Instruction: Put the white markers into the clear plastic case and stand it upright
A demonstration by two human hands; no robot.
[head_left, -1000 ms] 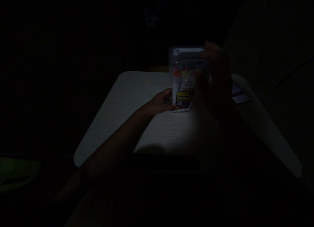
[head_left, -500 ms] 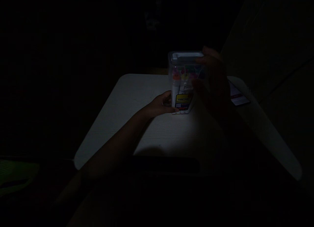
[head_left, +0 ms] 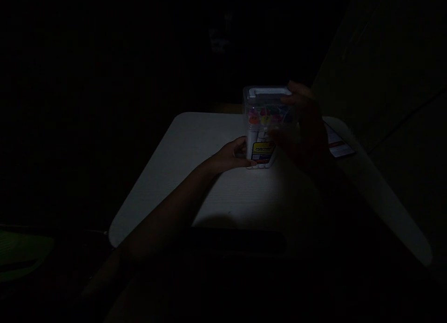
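"Standing where you are, can you make out the case (head_left: 261, 136)?"

"Just about. It's upright on the white table (head_left: 195, 141), beyond the middle and a little right of centre, with a yellow and dark label (head_left: 261, 153) on its front."

"And the left hand (head_left: 230, 157)?"

"Clamped on the bottom of the case, from the left side. The thumb lies across the front, down by the lower corner of the label. The other fingers go round the back, mostly hidden."

"What about the right hand (head_left: 307, 118)?"

"Closed on the right side of the clear lid (head_left: 258, 99). Fingers over the top edge beside the white handle (head_left: 272, 89), thumb against the front. It's so dark there that I can't tell how firm the hold is."

"Is the lid fully seated?"

"Can't tell. It sits over the tops of the markers (head_left: 253, 119), and their orange, yellow, pink and green show through. The bodies below are white."

"Anything else about?"

"A phone (head_left: 337, 143), by the look of it, flat near the table's right edge, just beyond the right wrist. And off the table, low on the left, some green thing (head_left: 24, 253), too dim to name"
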